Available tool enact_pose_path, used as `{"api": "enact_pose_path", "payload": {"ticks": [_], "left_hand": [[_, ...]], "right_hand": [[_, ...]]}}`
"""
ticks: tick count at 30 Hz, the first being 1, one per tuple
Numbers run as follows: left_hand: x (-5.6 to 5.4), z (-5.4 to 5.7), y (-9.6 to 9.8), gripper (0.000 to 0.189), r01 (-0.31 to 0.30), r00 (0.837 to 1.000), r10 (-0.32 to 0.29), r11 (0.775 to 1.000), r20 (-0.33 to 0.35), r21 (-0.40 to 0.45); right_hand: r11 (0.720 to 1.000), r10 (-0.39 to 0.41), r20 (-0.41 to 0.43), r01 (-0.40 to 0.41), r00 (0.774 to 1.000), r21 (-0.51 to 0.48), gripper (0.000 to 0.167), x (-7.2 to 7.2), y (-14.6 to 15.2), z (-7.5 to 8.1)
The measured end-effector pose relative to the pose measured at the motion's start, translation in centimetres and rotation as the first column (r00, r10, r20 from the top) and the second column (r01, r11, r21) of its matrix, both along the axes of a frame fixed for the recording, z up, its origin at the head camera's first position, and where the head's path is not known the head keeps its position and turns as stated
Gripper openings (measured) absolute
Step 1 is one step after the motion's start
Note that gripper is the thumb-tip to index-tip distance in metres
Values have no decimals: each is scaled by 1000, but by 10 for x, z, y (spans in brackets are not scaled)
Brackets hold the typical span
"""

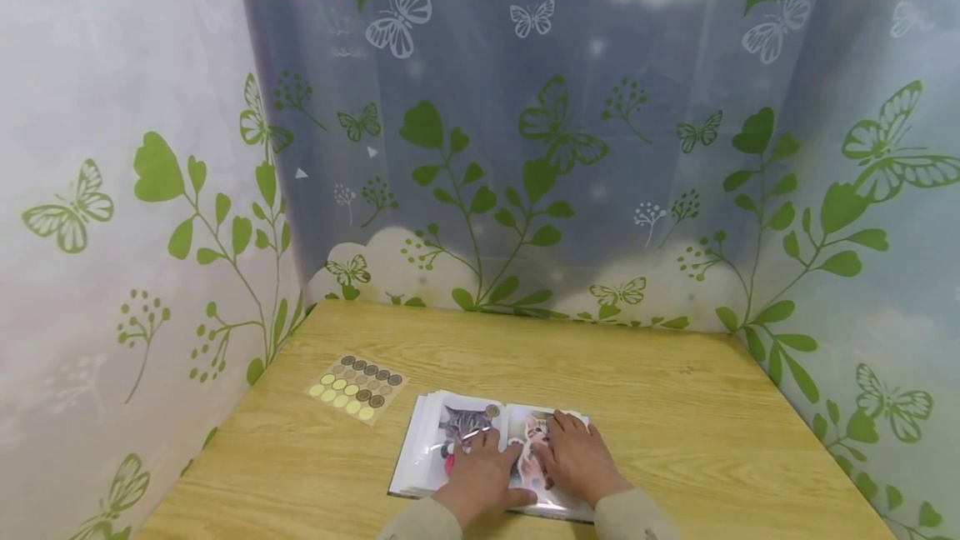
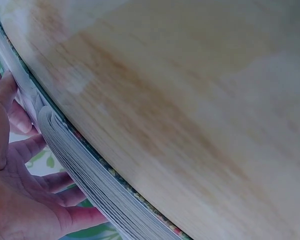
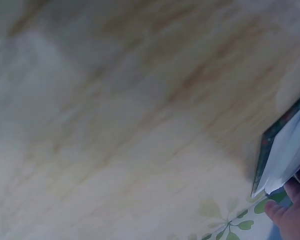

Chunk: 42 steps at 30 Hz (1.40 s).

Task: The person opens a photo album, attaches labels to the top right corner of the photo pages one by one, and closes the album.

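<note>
White-paged album [image 1: 502, 423] lies open; long axis runs left to right.

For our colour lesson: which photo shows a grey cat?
The left photo in the open album: grey, striped fur. The right photo shows pale orange fur.

The photo book [image 1: 417, 458] lies open, face up, on the wooden table [image 1: 735, 432], and its dark cover [image 2: 110, 169] shows under many pages. The left page has a picture of a grey striped cat [image 1: 467, 420], with a round brown sticker [image 1: 492, 411] at the upper right; the right page shows a pale orange kitten [image 1: 534, 430].
</note>
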<state>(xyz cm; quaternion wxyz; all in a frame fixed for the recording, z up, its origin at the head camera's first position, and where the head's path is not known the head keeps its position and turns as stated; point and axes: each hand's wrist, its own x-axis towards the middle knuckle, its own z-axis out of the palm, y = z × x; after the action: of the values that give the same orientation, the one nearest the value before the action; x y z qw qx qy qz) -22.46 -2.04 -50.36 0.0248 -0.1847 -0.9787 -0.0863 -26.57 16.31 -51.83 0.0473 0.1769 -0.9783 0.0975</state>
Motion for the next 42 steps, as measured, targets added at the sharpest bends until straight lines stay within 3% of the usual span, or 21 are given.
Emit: {"api": "enact_pose_path", "payload": {"ticks": [17,25,36,42], "left_hand": [[-2,-2,0,78,-7,1000,7,1000,12,2],[-1,0,0,78,-1,1000,1,1000,15,3],[-1,-1,-1,78,5,1000,-5,1000,0,-6],[-1,-1,0,79,5,1000,-5,1000,5,-5]], "right_hand": [[1000,-1,-23,1,1000,1,60,3,4,-3],[1000,19,-81,-21,997,-23,59,11,6,-3],[998,-43,-6,42,999,-55,58,16,8,-1],[996,-55,-35,53,998,-68,61,20,12,-1]]}}
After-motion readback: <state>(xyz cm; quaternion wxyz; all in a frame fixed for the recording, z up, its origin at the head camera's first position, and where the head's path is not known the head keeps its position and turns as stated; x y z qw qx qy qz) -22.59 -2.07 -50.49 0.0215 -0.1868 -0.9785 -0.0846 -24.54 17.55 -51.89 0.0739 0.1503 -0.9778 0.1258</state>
